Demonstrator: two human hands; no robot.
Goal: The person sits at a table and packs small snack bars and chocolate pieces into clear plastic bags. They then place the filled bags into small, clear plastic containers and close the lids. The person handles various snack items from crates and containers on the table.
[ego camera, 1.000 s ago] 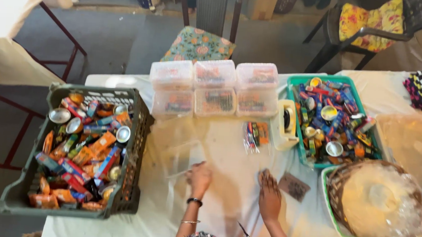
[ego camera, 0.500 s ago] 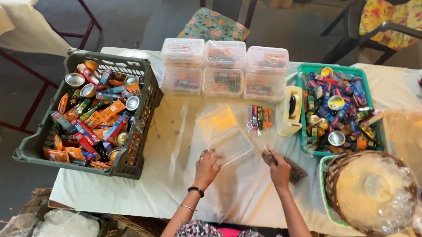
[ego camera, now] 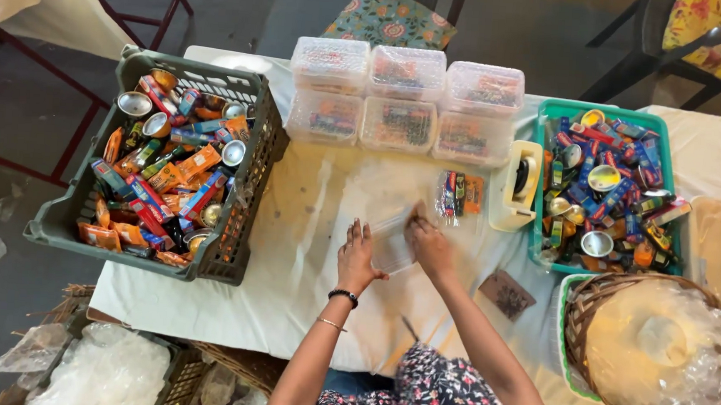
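Observation:
A clear plastic box (ego camera: 393, 244) lies on the white tablecloth (ego camera: 309, 224) in front of me, between both hands. My left hand (ego camera: 359, 259) presses on its left side with fingers spread. My right hand (ego camera: 430, 245) holds its right edge. Just beyond lies a small clear packet of colourful items (ego camera: 459, 195). Filled clear boxes (ego camera: 406, 101) stand stacked in two rows at the back of the table.
A dark green crate (ego camera: 243, 220) of packets and small tins sits at left. A teal tray (ego camera: 603, 188) of similar items sits right, with a cream tape dispenser (ego camera: 518, 184) beside it. A wicker basket (ego camera: 652, 345) holds clear plastic. A brown card (ego camera: 506, 294) lies near my right arm.
Both hands have moved forward and closed in on the clear box, which now lies between them. The view has shifted nearer to the table.

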